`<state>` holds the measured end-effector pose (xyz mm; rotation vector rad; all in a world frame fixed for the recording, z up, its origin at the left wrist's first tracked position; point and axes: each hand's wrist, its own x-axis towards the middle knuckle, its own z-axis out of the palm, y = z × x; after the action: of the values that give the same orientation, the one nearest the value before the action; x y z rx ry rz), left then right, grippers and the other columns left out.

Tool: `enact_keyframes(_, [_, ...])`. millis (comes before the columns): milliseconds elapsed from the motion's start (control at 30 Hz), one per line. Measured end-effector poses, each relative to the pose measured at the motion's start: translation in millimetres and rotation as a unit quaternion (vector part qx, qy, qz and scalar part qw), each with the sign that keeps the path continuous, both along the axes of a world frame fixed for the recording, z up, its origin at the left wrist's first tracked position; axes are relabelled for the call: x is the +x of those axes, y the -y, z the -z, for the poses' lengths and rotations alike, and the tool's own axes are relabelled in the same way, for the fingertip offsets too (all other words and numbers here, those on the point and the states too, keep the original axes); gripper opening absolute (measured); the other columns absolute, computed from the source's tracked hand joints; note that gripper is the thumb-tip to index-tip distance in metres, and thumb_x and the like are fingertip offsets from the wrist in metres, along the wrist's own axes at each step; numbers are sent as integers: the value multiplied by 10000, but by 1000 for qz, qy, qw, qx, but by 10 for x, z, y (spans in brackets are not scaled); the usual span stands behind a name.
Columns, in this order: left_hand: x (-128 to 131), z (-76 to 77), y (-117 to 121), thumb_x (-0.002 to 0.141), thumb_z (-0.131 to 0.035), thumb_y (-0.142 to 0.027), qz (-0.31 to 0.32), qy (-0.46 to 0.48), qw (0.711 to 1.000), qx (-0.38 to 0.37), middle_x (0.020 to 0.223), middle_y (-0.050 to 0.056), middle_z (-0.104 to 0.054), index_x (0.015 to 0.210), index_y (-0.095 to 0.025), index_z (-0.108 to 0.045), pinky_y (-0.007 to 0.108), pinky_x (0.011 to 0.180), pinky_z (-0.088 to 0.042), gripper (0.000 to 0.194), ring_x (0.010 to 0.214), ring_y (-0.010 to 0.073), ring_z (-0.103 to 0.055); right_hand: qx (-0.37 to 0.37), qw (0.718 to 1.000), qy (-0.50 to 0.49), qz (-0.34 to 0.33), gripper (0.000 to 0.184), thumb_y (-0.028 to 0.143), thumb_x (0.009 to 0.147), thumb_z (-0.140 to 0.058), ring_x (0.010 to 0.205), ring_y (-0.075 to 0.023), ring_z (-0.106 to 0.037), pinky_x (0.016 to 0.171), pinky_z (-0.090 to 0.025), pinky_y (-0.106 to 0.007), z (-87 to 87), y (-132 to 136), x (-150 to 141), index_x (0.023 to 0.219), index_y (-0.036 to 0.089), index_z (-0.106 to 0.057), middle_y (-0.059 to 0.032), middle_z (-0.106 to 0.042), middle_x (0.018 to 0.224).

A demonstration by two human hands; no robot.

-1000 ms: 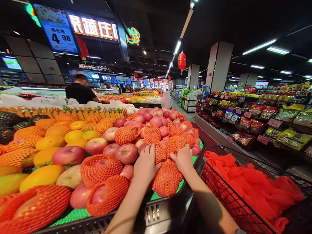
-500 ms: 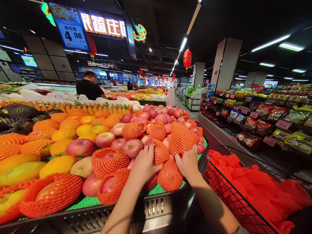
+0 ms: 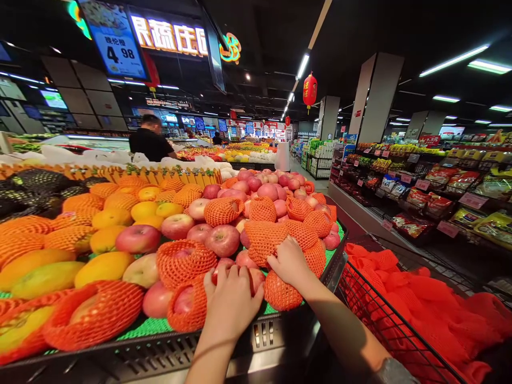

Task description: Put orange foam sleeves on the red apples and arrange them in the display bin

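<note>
My left hand [image 3: 234, 301] is at the front edge of the fruit display, its fingers curled over a bare red apple [image 3: 256, 279] that shows beside the thumb. To its right, my right hand [image 3: 294, 261] pinches an orange foam net sleeve [image 3: 264, 240], which lies slanted over the apples and looks flattened. The right fingertips are partly hidden by the net. Just below the right hand rests a netted apple [image 3: 282, 290]. Another netted apple [image 3: 186, 264] and a bare apple [image 3: 223, 240] lie left of and behind my hands.
A black crate rim [image 3: 160, 349] with a green mat borders the fruit in front. Yellow mangoes [image 3: 104, 268] lie on the left. At right stands a wire basket [image 3: 400, 325] heaped with red foam nets [image 3: 436, 304]. Beyond are snack shelves [image 3: 440, 186] and a person in black [image 3: 150, 141].
My left hand has left the netted fruit and moved down and left onto a bare apple. My right hand has shifted left with the foam net sleeve, which now leans left.
</note>
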<state>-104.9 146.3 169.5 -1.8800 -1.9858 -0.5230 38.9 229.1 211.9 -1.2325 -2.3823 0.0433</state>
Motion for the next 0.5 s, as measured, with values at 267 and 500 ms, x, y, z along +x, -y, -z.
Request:
enact_keyframes(267, [-58,4,27,674,-659,-316,44,-25,998,-31,970,205,-773,1101,-56,-715,611,1120,-355,502,1001,401,-721,10,1000,18,23,305,207,974,-513,1084,-280,-663,989,-483,-358,-96,-12,-38,1096,93,-769,-163,-769,1129])
enact_keyframes(500, [-168,82,165,766,-628,-300,108,-71,980,149,1183,207,-751,1316,-68,-551,606,1093,-374,602,1052,358,-732,-13,999,52,11,382,385,961,-571,942,-288,-712,832,-543,-352,-357,77,-14,1014,85,-802,-179,-791,1036])
